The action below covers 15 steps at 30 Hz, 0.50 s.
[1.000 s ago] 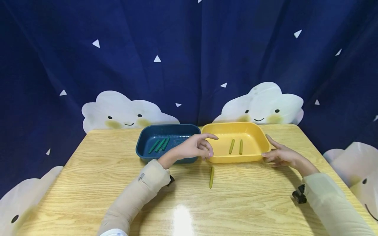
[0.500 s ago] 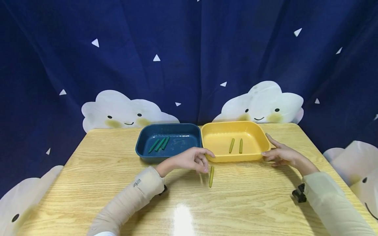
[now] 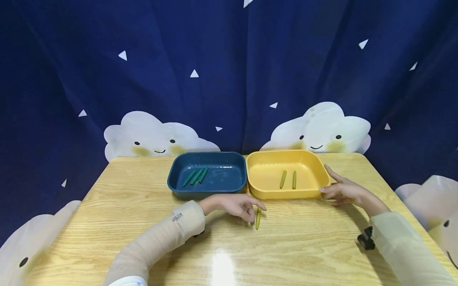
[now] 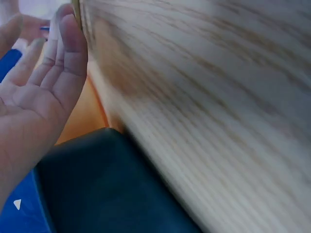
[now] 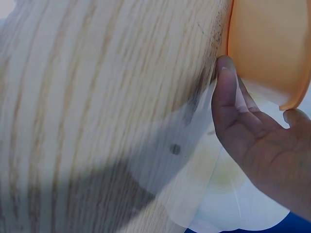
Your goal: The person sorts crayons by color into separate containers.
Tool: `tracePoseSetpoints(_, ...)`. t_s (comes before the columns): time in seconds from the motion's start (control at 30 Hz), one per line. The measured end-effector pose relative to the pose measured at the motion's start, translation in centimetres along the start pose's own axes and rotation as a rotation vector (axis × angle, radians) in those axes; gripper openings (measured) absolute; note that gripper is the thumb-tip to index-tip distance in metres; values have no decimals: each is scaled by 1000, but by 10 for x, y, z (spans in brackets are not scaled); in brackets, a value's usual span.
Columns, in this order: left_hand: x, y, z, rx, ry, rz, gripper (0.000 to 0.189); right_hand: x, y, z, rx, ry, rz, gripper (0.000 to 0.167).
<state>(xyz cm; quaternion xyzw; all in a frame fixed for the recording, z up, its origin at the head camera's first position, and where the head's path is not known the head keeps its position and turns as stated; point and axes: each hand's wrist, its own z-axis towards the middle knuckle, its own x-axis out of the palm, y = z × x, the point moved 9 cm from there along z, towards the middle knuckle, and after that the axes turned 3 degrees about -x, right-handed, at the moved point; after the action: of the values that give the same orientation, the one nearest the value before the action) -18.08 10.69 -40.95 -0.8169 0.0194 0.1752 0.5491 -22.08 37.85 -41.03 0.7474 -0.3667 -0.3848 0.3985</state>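
Observation:
An olive-yellow crayon point(image 3: 258, 219) lies on the table in front of the yellow bin point(image 3: 259, 194). My left hand point(image 3: 237, 205) reaches over it, index finger extended across its far end and thumb close to its left side; no grip is visible. In the left wrist view the fingers point(image 4: 73, 36) are near the tabletop, with a sliver of the crayon at the top edge. My right hand point(image 3: 348, 193) spans the yellow bin's right near corner, fingertips touching its outside. Two more yellow crayons point(image 3: 294, 180) lie inside that bin.
A dark blue bin point(image 3: 229, 194) stands left of the yellow one, sides nearly touching, with three green crayons point(image 3: 195, 177) in it. Both sit near the back of the wooden table point(image 3: 286, 250). A navy curtain point(image 3: 222, 79) with cloud faces hangs behind.
My left hand has come down from above the gap between the bins toward me, to the crayon on the table. The right hand keeps its place at the yellow bin.

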Motion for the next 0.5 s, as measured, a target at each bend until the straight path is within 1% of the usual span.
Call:
tracePoseSetpoints(0.03,0,2,2,-19,2,7,51,0,0,0,2,-11,5,102)
tracePoseSetpoints(0.13,-2,9,6,-59,-21,31,55,1,-1,0,3,-33,8,102)
tracePoseSetpoints(0.27,-2,16,8,-103,-57,9,61,4,-4,-1,16,-44,5,100)
tracePoseSetpoints(0.37,-4,19,9,-133,-91,-14,64,5,-4,-2,19,-51,0,100)
tracePoseSetpoints(0.5,-9,19,9,-160,-140,-2,62,3,-1,-1,11,-66,-12,100)
